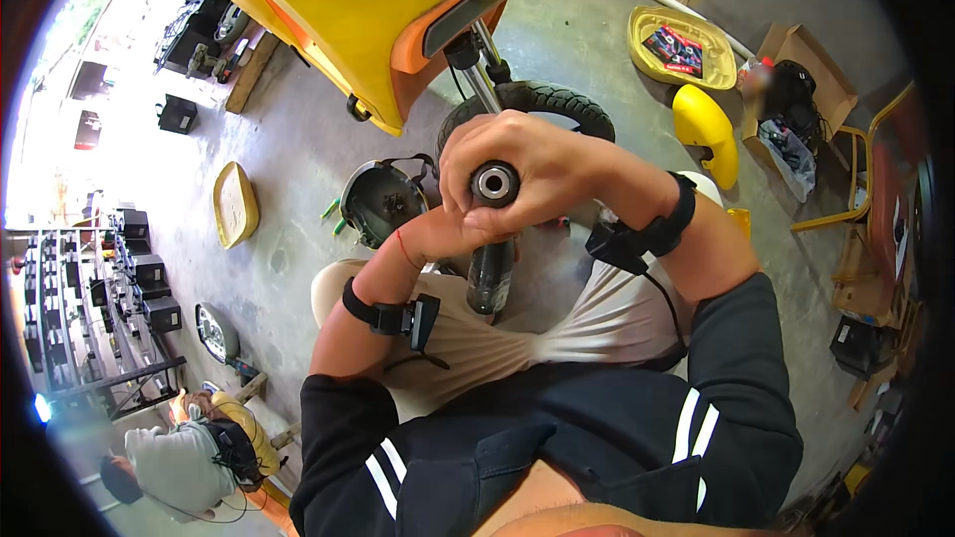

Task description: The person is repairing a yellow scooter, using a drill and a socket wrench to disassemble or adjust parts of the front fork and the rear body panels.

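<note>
Before me an upright tube (494,182) shows its top end: a dark ring around bright metal with a round hole. My right hand (545,157) wraps around it just below that end. Close beneath, my left hand (450,235) is closed against the tube, its fingers largely hidden by the right. A dark, scuffed cylinder (489,283) shows below my hands, between my knees; whether it is one piece with the tube I cannot tell. Just beyond stand a tire (553,97), a metal fork leg (484,80) and the yellow front body (338,10) of a vehicle.
On the floor to the left are a dark round shell with straps (383,201) and a yellow tray (236,205). At right lie a yellow basin (642,50), a yellow fender (708,134) and an open carton (841,80). Another person (184,467) sits at lower left beside a rack (75,308).
</note>
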Demonstrator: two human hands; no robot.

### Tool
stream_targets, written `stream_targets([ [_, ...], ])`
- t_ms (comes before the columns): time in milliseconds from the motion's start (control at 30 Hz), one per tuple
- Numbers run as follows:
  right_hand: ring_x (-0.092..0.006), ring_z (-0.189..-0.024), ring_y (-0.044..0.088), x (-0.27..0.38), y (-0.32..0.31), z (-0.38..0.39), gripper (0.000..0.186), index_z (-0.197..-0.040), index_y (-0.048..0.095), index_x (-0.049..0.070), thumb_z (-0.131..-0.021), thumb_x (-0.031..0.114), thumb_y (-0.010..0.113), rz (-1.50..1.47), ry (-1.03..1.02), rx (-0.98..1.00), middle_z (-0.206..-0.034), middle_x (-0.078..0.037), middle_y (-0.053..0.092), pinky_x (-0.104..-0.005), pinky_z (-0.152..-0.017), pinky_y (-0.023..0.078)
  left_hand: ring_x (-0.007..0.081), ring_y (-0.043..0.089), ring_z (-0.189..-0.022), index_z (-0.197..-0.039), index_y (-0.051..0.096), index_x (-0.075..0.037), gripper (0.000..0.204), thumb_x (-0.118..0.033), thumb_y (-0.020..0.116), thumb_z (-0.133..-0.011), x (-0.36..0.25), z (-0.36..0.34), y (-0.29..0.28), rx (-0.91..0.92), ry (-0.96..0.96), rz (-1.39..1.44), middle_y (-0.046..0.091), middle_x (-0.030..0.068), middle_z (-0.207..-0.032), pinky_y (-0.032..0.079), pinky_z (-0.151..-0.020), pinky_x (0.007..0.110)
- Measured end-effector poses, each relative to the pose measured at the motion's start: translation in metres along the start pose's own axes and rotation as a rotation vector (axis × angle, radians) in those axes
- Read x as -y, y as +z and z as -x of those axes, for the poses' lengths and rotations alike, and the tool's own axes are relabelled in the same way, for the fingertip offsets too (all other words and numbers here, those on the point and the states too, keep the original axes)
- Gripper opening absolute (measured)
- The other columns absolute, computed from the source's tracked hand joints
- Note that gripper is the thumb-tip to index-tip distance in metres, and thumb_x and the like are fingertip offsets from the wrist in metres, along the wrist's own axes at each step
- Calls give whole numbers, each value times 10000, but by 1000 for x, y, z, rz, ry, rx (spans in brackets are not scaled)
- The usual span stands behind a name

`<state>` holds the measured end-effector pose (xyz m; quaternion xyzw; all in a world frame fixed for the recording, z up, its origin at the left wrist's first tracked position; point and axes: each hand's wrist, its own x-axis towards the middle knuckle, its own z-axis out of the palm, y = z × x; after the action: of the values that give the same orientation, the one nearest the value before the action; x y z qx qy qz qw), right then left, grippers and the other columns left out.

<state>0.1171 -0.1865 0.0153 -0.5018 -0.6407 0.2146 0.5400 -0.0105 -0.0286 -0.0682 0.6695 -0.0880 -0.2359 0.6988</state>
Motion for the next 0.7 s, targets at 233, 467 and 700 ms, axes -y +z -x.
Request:
stream_targets([
  [233, -242, -786, 675, -4, -2, 10, 130, -807, 674, 65, -768, 126, 783, -13, 76, 109, -800, -72, 682, -364, -723, 530, 188, 650, -1046, -1254, 617, -16, 349, -244, 629, -990, 10, -6, 9, 156, 56, 256, 677, 74, -1112, 521, -968, 362],
  [467, -234, -856, 653, 2, 2, 4, 147, -838, 610, 33, -736, -12, 706, -57, 129, -80, -861, -92, 643, -353, -821, 526, 148, 636, -1025, -1130, 713, -40, 478, -463, 674, -910, 11, -17, 24, -216, -313, -75, 709, 82, -1065, 495, -932, 330],
  [700, -229, -1033, 580, -2, 37, 3, 289, -1061, 534, 31, -825, 3, 699, 95, 112, -424, -1058, -135, 581, -361, -972, 450, 189, 672, -933, -1004, 722, -44, 588, -601, 667, -824, -2, -9, 30, -465, -223, -11, 716, 89, -955, 514, -847, 345],
])
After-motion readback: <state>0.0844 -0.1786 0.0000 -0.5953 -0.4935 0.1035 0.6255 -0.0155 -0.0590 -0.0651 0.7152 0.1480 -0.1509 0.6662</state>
